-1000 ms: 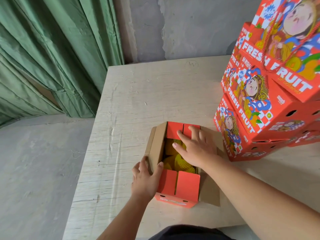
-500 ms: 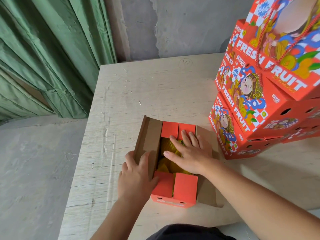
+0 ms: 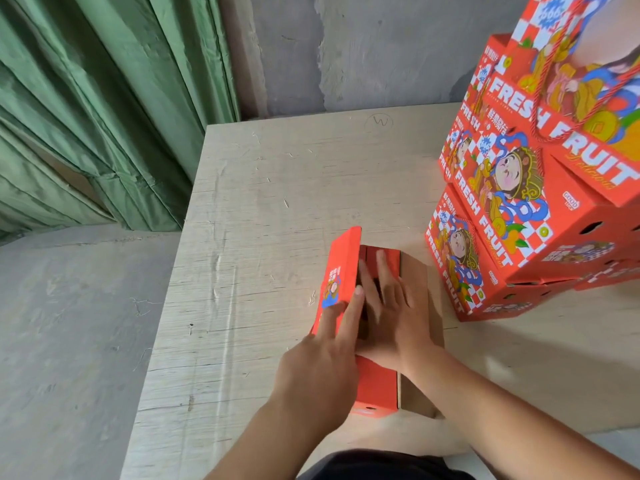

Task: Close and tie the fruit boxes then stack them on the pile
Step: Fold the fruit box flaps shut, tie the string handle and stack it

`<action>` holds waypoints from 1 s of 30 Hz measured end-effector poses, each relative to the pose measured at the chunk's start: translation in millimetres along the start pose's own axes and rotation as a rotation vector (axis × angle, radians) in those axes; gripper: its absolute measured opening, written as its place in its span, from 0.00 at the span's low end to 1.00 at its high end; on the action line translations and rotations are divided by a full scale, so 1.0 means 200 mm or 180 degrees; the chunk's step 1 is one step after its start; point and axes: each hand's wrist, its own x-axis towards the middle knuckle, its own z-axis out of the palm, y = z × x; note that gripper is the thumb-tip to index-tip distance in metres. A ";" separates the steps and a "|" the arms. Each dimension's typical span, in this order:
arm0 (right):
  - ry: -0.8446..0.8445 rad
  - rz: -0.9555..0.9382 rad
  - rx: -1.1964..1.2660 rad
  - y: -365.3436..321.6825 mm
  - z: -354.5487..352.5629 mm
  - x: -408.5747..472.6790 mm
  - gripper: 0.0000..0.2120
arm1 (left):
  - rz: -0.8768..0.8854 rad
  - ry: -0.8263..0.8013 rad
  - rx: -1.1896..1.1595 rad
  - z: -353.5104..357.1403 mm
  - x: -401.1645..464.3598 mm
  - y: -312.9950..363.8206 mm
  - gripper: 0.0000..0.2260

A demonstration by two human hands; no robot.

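Note:
A small red fruit box (image 3: 377, 389) stands on the plywood table (image 3: 277, 188) in front of me. Its long left flap (image 3: 341, 268) stands upright, printed side facing left. My left hand (image 3: 318, 368) lies against that flap's outer face with straight fingers, one fingertip at its top edge; the thumb is hidden. My right hand (image 3: 391, 317) presses flat on the red end flaps inside the opening and hides the fruit. The brown right flap (image 3: 417, 278) lies folded outward. The pile of shut "FRESH FRUIT" boxes (image 3: 512, 216) rises just to the right.
Red cord handles (image 3: 540, 109) hang on the pile's top box. A green curtain (image 3: 104, 116) hangs at the left over a grey floor (image 3: 69, 341). A grey wall (image 3: 363, 46) runs behind the table. The table's left edge lies close to the box.
My left hand has swung the left flap from lying outward up to upright. My right hand has flattened over the opening, so the yellow fruit no longer shows.

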 end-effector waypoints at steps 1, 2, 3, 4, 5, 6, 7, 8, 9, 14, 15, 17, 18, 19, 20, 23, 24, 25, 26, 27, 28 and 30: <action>0.0097 0.0011 0.0077 0.00 0.00 0.01 0.59 | 0.0022 0.0048 -0.0055 0.03 0.01 0.00 0.40; 0.0158 0.0025 0.0059 0.01 -0.01 0.02 0.57 | 0.0006 0.0079 -0.0182 0.07 0.02 0.00 0.40; 0.0173 0.0023 -0.0046 0.01 -0.01 0.03 0.56 | -0.0028 0.0082 -0.0335 0.10 0.03 -0.01 0.39; 0.0131 0.0016 -0.0194 0.01 -0.01 0.03 0.55 | -0.0058 0.0041 -0.0447 0.13 0.05 -0.03 0.37; 0.0050 -0.0013 -0.0313 0.02 0.00 0.03 0.54 | -0.0080 -0.0023 -0.0485 0.17 0.06 -0.05 0.35; -0.0062 -0.0036 -0.0334 0.03 0.01 0.04 0.54 | -0.0107 -0.0101 -0.0484 0.21 0.07 -0.07 0.34; -0.0160 -0.0015 -0.0225 0.04 0.00 0.04 0.52 | -0.0155 -0.0165 -0.0532 0.24 0.08 -0.08 0.34; -0.0208 0.0089 0.0137 0.05 -0.02 0.04 0.48 | -0.0201 -0.0201 -0.0674 0.26 0.09 -0.09 0.35; -0.0219 0.0236 0.0575 0.07 -0.04 0.04 0.43 | -0.0237 -0.0215 -0.0913 0.27 0.09 -0.09 0.37; 0.0995 0.1360 0.1326 0.21 -0.06 -0.08 0.34 | -0.0371 -0.0101 -0.1608 0.32 0.13 -0.13 0.42; 0.0792 0.2005 0.1758 0.26 -0.07 -0.13 0.38 | -0.0375 -0.0082 -0.1511 0.33 0.14 -0.13 0.41; 0.0128 0.3147 0.3099 0.32 -0.10 -0.20 0.40 | -0.0374 -0.0070 -0.1247 0.36 0.16 -0.11 0.37; -0.0129 0.3333 0.3703 0.34 -0.13 -0.22 0.40 | -0.0386 -0.0057 -0.1106 0.36 0.16 -0.10 0.35; -0.0193 0.3261 0.4095 0.36 -0.16 -0.23 0.41 | -0.0405 -0.0043 -0.0983 0.37 0.16 -0.09 0.34; -0.0065 0.2977 0.4298 0.37 -0.19 -0.24 0.42 | -0.0426 -0.0016 -0.0923 0.38 0.16 -0.08 0.34; -0.0065 0.1632 0.4767 0.23 -0.30 -0.17 0.35 | -0.0535 0.0135 -0.0992 0.39 0.15 -0.07 0.35; -0.0240 0.1299 0.4421 0.15 -0.30 -0.14 0.30 | -0.0571 0.0193 -0.1076 0.39 0.15 -0.07 0.36; -0.0345 0.1119 0.3870 0.07 -0.27 -0.12 0.30 | -0.0583 0.0221 -0.1183 0.39 0.15 -0.07 0.37; -0.0379 0.1149 0.3297 0.00 -0.21 -0.09 0.32 | -0.0574 0.0224 -0.1300 0.39 0.15 -0.07 0.40; -0.0329 0.1279 0.2806 -0.05 -0.15 -0.08 0.34 | -0.0560 0.0209 -0.1406 0.39 0.15 -0.08 0.44; -0.0256 0.1419 0.2415 -0.09 -0.11 -0.08 0.35 | -0.0561 0.0207 -0.1517 0.39 0.15 -0.09 0.46; -0.0084 0.1567 0.2107 -0.13 -0.06 -0.07 0.34 | -0.0616 0.0254 -0.1739 0.39 0.14 -0.10 0.48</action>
